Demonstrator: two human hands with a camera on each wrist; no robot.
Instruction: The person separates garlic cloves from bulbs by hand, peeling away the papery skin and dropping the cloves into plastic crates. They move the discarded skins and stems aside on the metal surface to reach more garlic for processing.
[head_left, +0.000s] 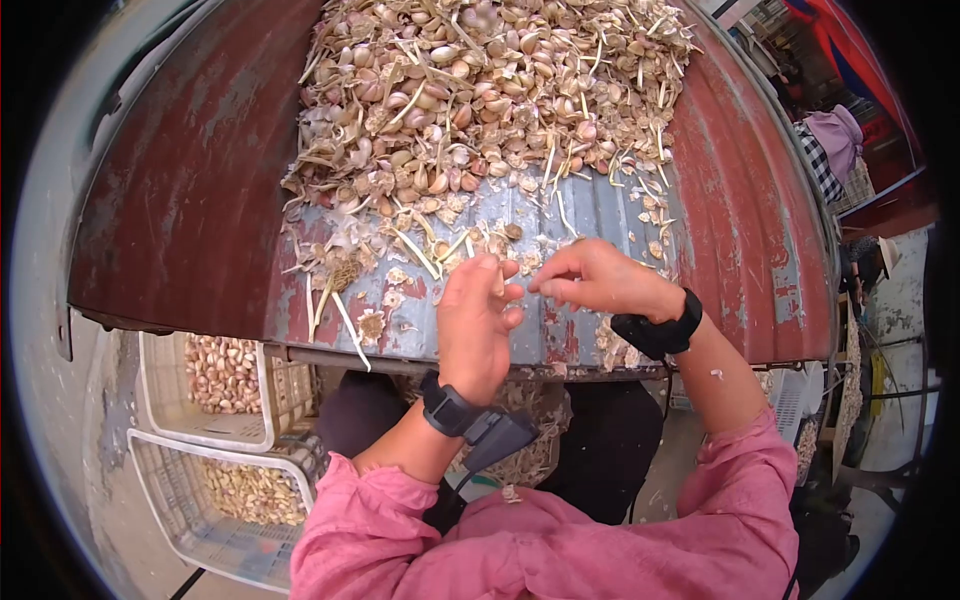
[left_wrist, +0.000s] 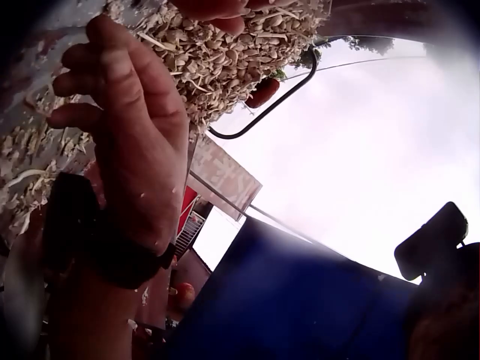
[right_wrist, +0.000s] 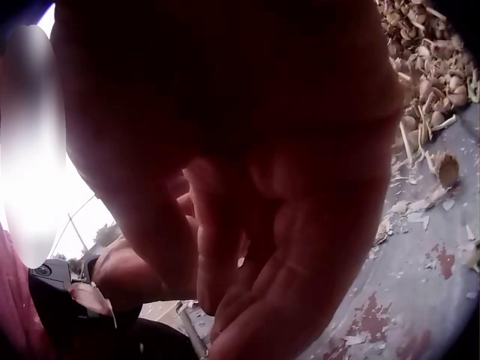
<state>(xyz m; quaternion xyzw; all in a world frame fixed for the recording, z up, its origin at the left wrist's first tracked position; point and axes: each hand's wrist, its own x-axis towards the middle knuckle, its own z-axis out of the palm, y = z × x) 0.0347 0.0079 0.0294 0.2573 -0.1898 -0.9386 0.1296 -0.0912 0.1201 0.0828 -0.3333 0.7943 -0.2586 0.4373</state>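
Note:
Over the near edge of a corrugated metal sheet [head_left: 560, 330], both hands are raised close together. My left hand [head_left: 475, 325] has its palm turned inward and its fingers curled, and pinches a pale garlic clove [head_left: 498, 282] between thumb and fingers. In the left wrist view, the thumb of that hand [left_wrist: 139, 142] lies against the bent fingers. My right hand [head_left: 610, 280] is just to the right, its thumb and forefinger brought together at the tips; I cannot tell whether a scrap is between them. Beyond the hands spreads a large heap of garlic cloves [head_left: 480, 95] mixed with dry skins and stalks.
Loose stalks and a root end [head_left: 371, 325] lie near the sheet's front edge. Below left stand two crates, one with pinkish cloves [head_left: 222, 375], the other with yellowish cloves [head_left: 255, 492]. Husks [head_left: 540, 450] lie between the knees. Another person's covered head [head_left: 835, 135] shows at right.

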